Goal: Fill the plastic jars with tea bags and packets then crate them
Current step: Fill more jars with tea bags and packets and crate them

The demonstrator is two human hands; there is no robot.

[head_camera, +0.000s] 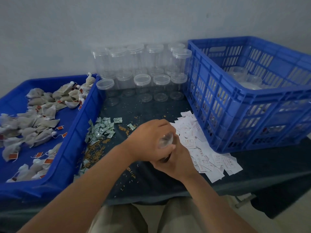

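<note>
Blue plastic flanks you on both sides. On your left is a shallow blue tray (79,121) strewn with tea bags (42,121) on strings with red tags. On your right is a blue slotted crate (218,101) with a few lidded jars (240,76) standing in its far end. Rows of empty lidded jars (143,68) stand against the wall between them.

On the table's dark cloth (151,182), a heap of small green-and-white packets (101,130) lies just beside the tray, with tan grains (94,148) scattered around it. A spread of white paper slips (210,158) reaches the crate's near wall, and your hands cover part of that spread.

You hold the clear plastic jar (165,140) above the cloth, between the packets and the slips, tilted with one round end towards you. Your left hand (148,140) curls its fingers over the jar's upper side. Your right hand (176,165) wraps it from beneath, fingers closed round its lower part. The jar is blurred, so its contents cannot be made out.

The slips carry red boxed print that is too blurred to read, and the red tags are too small to read.
</note>
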